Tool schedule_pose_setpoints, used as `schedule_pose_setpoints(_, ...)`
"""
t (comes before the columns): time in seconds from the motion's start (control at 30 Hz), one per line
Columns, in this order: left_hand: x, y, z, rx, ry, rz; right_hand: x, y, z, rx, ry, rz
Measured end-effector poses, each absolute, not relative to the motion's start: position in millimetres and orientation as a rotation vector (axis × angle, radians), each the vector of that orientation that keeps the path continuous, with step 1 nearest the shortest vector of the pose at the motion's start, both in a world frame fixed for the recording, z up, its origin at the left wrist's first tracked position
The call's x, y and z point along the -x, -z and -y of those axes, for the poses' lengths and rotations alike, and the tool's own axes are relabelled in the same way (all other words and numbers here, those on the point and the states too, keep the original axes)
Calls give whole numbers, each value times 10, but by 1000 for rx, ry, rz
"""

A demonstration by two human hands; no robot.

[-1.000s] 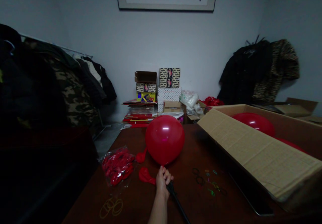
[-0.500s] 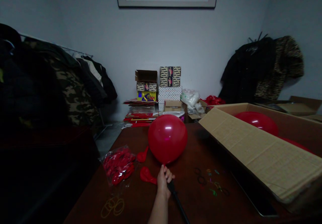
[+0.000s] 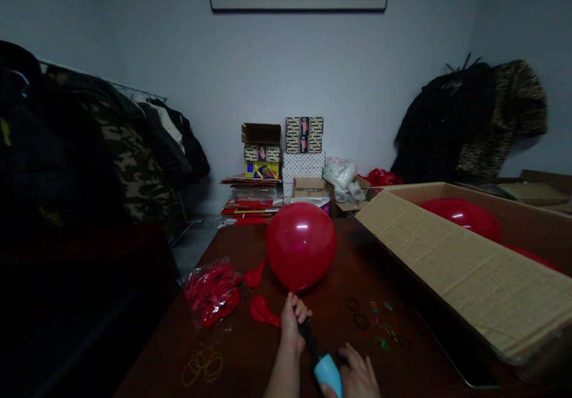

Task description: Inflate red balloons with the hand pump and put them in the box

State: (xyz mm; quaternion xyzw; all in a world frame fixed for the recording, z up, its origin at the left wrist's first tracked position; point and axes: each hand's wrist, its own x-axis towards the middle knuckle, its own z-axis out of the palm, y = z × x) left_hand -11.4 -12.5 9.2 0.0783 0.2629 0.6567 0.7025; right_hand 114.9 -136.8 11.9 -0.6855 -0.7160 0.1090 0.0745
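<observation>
The red balloon [image 3: 301,246] stands inflated just above the dark table [image 3: 250,249], its neck pointing down into our left hand [image 3: 292,323]. That hand is clenched around the neck where it sits over the black nozzle of the hand pump [image 3: 328,373]. Our right hand [image 3: 357,377] lies at the pump's pale blue barrel at the bottom edge of the view, and we cannot tell whether it grips the barrel or only rests beside it. As we judge it, a slack pinch could let the neck slip off the nozzle, so the air would rush out and the balloon would dart away. Too much air could burst the taut skin. A swing to the right could rub the balloon against the flap of the cardboard box [image 3: 456,273], which is near. The balloon is glossy, thin rubber, pear-shaped, with a bright highlight. The flap is matte, stiff and flat. The tabletop is smooth, reddish wood. A crinkled clear bag of flat balloons [image 3: 212,291] and a limp loose one [image 3: 263,311] lie just left of our hand. Thin rubber bands [image 3: 203,365] lie in loops nearer us.
</observation>
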Motion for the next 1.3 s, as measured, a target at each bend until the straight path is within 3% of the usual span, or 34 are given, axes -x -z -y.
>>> schedule_pose_setpoints(0.53, 50, -50, 114, -193, -1527, -711, -1237, -351, 1222, 2036, -326, 2153)
schedule_pose_setpoints(1.0, -95, -646, 77, -337, -1603, -719, -1418, -905, 1354, 1858, -247, 2023)
schedule_pose_setpoints(1.3, 202, -938, -14, -361, -1674, -725, -1663, -747, 1434, 1808, -273, 2007)
